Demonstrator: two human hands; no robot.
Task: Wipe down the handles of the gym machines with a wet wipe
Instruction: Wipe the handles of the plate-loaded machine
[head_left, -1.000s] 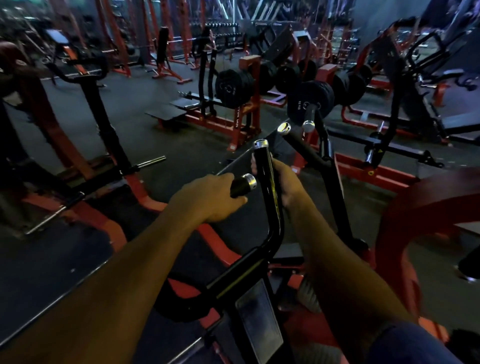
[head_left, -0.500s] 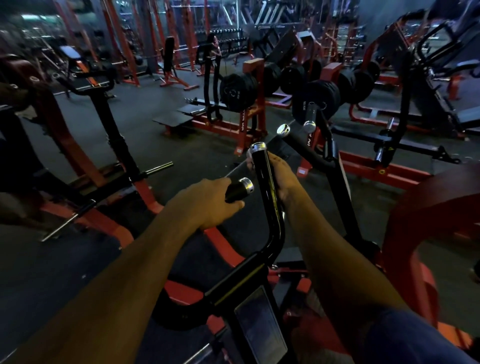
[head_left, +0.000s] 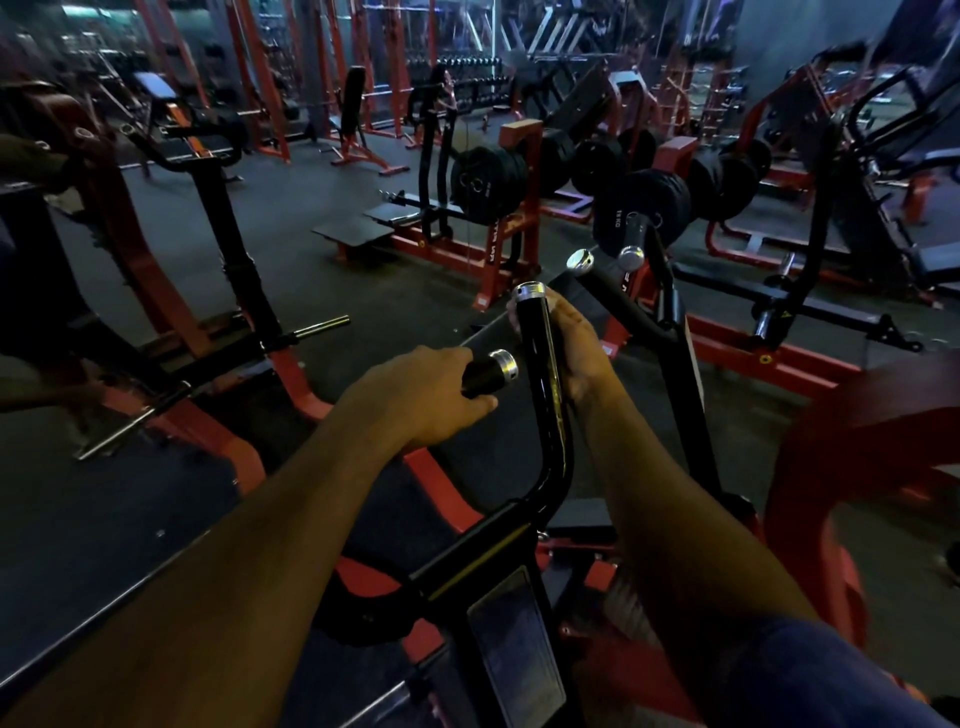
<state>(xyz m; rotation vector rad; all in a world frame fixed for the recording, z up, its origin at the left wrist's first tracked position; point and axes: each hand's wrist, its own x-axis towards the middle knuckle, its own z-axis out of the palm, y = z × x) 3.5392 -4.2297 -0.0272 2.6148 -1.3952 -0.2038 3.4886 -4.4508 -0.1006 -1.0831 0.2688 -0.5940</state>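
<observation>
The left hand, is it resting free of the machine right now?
No, the left hand grips the short side handle, its fingers curled round it just behind the silver end cap.

The upright handle (head_left: 540, 364) was glossy black painted metal with a bright polished metal end cap (head_left: 529, 291), and the short side handle (head_left: 480, 373) gripped by the left hand (head_left: 421, 395) looked matt black, rubber-like, with a shiny ribbed metal cap. The machine frames (head_left: 727, 358) were painted metal in red with a dull sheen, the weight plates (head_left: 485, 184) looked matt black, and the floor (head_left: 291, 218) was dark, matt and slightly rough. The sleeve (head_left: 810, 675) on the right arm was blue cloth.
</observation>
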